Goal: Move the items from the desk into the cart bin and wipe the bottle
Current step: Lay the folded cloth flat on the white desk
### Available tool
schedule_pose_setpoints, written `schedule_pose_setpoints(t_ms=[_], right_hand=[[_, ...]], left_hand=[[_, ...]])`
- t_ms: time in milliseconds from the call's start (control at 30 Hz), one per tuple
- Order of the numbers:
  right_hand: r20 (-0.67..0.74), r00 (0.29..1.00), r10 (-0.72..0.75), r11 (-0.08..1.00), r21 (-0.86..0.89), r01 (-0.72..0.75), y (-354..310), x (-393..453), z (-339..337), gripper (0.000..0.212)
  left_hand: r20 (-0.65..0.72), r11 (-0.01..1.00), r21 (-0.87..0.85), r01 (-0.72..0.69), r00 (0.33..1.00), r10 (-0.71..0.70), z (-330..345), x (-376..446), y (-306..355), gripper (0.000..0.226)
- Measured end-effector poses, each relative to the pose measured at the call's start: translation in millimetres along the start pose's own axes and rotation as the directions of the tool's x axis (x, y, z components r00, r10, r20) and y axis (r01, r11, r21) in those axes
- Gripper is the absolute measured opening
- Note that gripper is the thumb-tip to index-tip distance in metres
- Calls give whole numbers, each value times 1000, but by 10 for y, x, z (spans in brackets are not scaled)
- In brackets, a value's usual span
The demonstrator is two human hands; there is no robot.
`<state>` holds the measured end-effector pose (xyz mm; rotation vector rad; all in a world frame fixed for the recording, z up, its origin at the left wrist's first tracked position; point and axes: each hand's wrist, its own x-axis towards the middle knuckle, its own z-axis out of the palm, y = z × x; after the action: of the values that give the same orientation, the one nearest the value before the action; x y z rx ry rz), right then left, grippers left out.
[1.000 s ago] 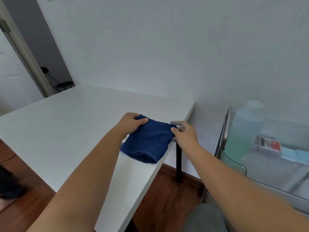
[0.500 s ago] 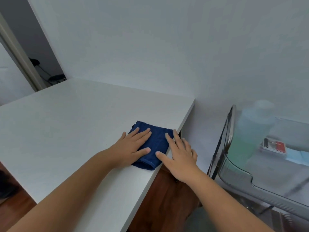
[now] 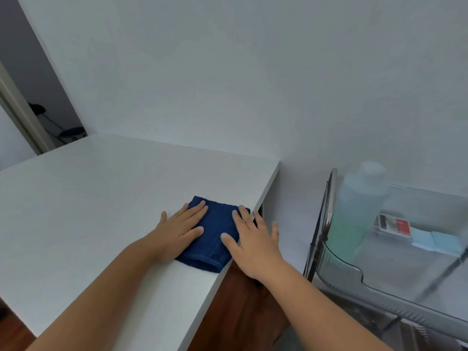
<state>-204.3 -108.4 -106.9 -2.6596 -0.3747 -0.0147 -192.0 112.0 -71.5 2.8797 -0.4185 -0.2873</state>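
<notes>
A folded dark blue cloth (image 3: 217, 234) lies at the right edge of the white desk (image 3: 101, 198). My left hand (image 3: 177, 231) rests flat on its left side with fingers spread. My right hand (image 3: 253, 244) lies flat on its right side, partly past the desk edge. To the right stands the clear cart bin (image 3: 336, 272). Inside it stands a translucent bottle (image 3: 354, 214) with pale green liquid, next to a red-and-white card box (image 3: 393, 226) and a light blue pad (image 3: 435, 240).
A white wall runs behind the desk and the cart. A doorway with a dark object (image 3: 71, 131) opens at the far left. Brown wooden floor (image 3: 240, 312) shows in the gap between the desk and the cart's metal frame (image 3: 329, 198).
A second ago both hands pinched the cloth's far corners; they then folded it smaller and laid themselves flat on it. Since half a second ago they have barely moved.
</notes>
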Motion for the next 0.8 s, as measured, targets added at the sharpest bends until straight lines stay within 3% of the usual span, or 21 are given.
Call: schedule_pose_setpoints(t_ms=[133,233,367,500,600,667,800], right_hand=[[9,1000,-2,997,76,1,15,-37,-43,69],[-71,997,-20,981,192,33,16,-82,-217,66],[-303,952,-40,954,273,127,85,-160,-776,55],[-562,826,-37,934,274,229,358,-338,-1539,35],[-656,754,39,962,229,149,662,-428,-2020,26],[-640,765,73,990,142,25,876,-426,-2240,26],[-453,889,71,990,-76,-118,1218,-421,-2386,31]], left_hand=[[-10,999,-7,34,999,-34,-5,9,34,55],[-77,999,6,52,996,-51,-44,56,223,55],[-239,981,-113,-158,963,128,-185,156,680,58],[-311,885,-297,-359,912,267,-371,361,1290,66],[-366,802,-416,-429,886,285,-400,570,1779,72],[-371,774,-458,-437,885,280,-333,699,2072,81],[-311,738,-551,-390,917,252,-55,885,2488,106]])
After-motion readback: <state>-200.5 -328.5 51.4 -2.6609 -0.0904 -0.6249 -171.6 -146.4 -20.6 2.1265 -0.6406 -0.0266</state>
